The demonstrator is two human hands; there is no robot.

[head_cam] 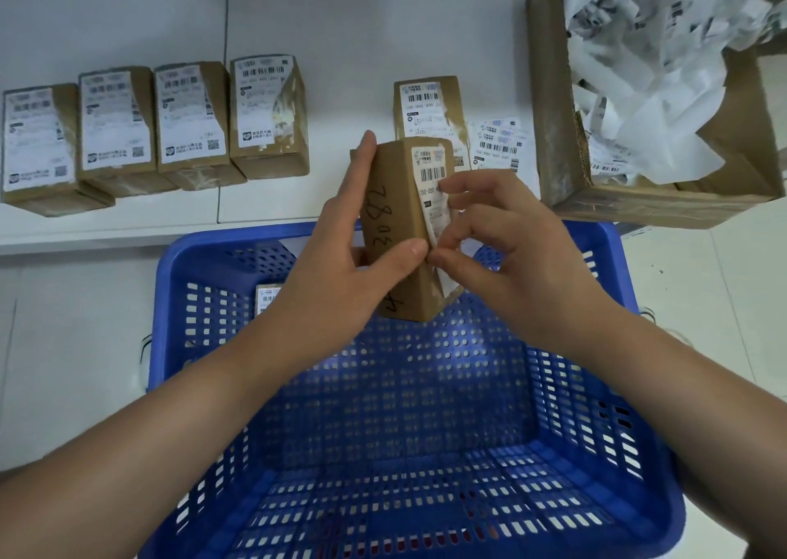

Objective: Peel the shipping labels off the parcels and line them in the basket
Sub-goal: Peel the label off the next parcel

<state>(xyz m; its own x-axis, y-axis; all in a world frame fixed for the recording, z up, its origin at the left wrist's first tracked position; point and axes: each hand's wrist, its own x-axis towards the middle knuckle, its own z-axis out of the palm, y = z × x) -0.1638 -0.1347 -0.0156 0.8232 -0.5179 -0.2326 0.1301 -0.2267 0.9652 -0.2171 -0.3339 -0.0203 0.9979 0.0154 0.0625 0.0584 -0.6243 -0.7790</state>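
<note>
Over the blue basket (204, 260) the left hand (340, 273) grips a brown parcel (400, 235) upright — thumb and fingers wrapped around it. Beside it the right hand (502, 239) pinches the loosened edge of its shipping label (432, 183); five labelled parcels (191, 120) wait on the white table (362, 39) behind.

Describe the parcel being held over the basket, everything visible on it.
The held parcel is a small, oblong brown cardboard box, tilted on end above the blue basket. Dark handwritten digits run along its side face. A white shipping label with a barcode covers the adjoining face, its lower edge lifted away. The left hand grips the box; the right hand pinches the loose label edge with its fingers.
</note>
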